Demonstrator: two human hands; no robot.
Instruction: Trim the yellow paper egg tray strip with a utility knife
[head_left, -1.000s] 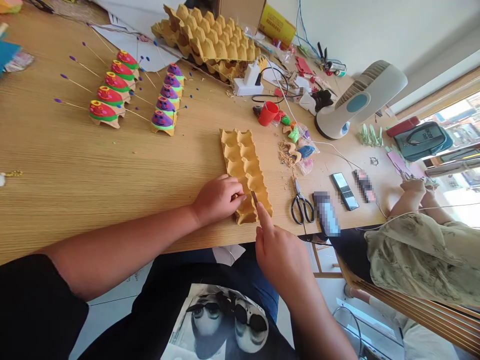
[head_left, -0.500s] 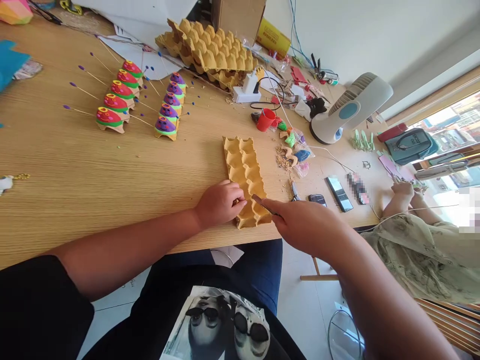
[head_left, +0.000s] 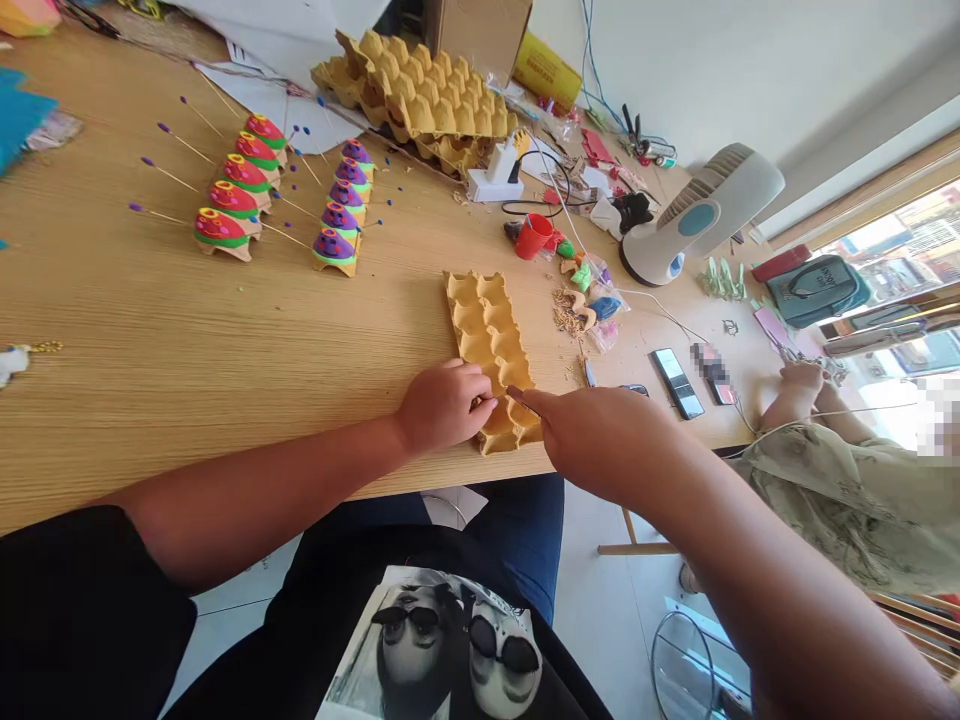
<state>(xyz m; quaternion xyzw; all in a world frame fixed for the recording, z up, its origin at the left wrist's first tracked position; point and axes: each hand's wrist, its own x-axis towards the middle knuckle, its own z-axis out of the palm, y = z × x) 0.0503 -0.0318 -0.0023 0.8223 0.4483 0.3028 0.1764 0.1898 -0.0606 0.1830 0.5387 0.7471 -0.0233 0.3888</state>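
A yellow egg carton strip [head_left: 491, 320], two cups wide, lies on the desk near its front edge. My left hand [head_left: 444, 402] is closed on its left side, the fingers curled over the rim. My right hand [head_left: 600, 435] grips a slim utility knife [head_left: 523, 400] whose tip is over the cups, close to my left fingers. Most of the knife's handle is hidden in the palm. Further back stand a row of red and green painted carton pieces [head_left: 234, 200] and a row of purple ones [head_left: 341, 215], with stick feelers.
Stacked egg trays [head_left: 442, 95] lie at the back. A red cup [head_left: 532, 236], clay bags and scraps sit right of the strip. Beyond are scissors [head_left: 587, 372], a phone [head_left: 677, 383] and a white fan [head_left: 697, 215]. Another person's hands [head_left: 806, 380] work at far right.
My right hand has shifted slightly left and up, with the knife over the strip. My left hand keeps its hold. The view has moved a little.
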